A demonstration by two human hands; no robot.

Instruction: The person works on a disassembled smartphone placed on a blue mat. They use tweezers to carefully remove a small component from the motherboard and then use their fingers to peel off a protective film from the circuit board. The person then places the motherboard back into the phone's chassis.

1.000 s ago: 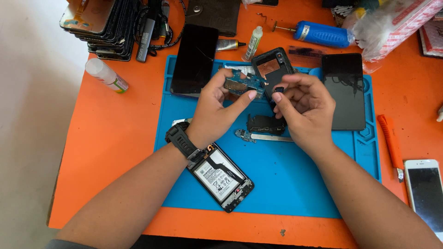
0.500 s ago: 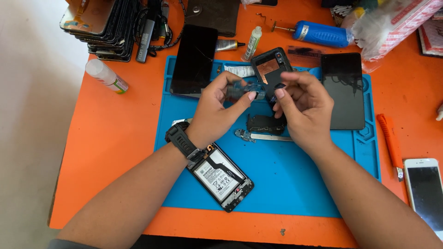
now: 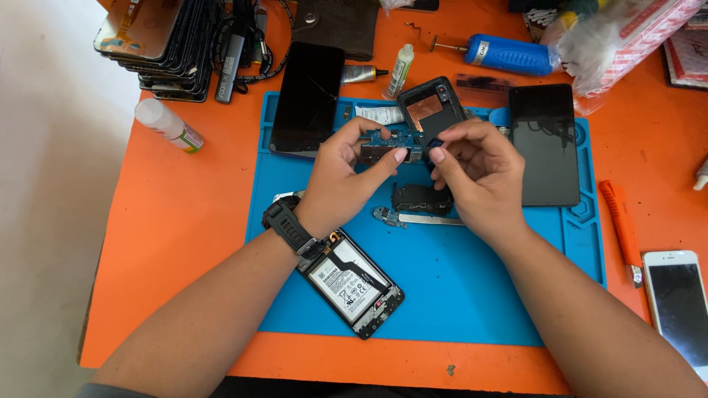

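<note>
Holding a small blue circuit board (image 3: 385,146) above the middle of a blue work mat (image 3: 472,295), the left hand (image 3: 346,177) has its grip closed on the board, thumb and fingers pinching the board's left part. The right hand (image 3: 476,173) meets it from the other side, its grip closed on a small dark part (image 3: 434,142) at the board's right end. A dark wristwatch (image 3: 289,225) sits on the left wrist.

Just behind the hands, toward the far edge of the mat, lies a black phone back cover (image 3: 431,107) with a copper patch. Below the hands on the mat rest a small black component (image 3: 420,197) and a metal tool (image 3: 417,218). An opened phone (image 3: 352,284) showing its battery lies near the mat's front left corner, partly under the left forearm.

One dark phone screen (image 3: 307,96) lies at the mat's far left corner, another dark phone (image 3: 544,144) on its right side. The orange worktop (image 3: 177,221) carries a stack of screens (image 3: 158,44) at its far left corner, a white bottle (image 3: 168,125) near the left edge, a blue screwdriver (image 3: 505,53) along the far edge, an orange knife (image 3: 621,228) right of the mat, and a white phone (image 3: 675,302) at the right edge.
</note>
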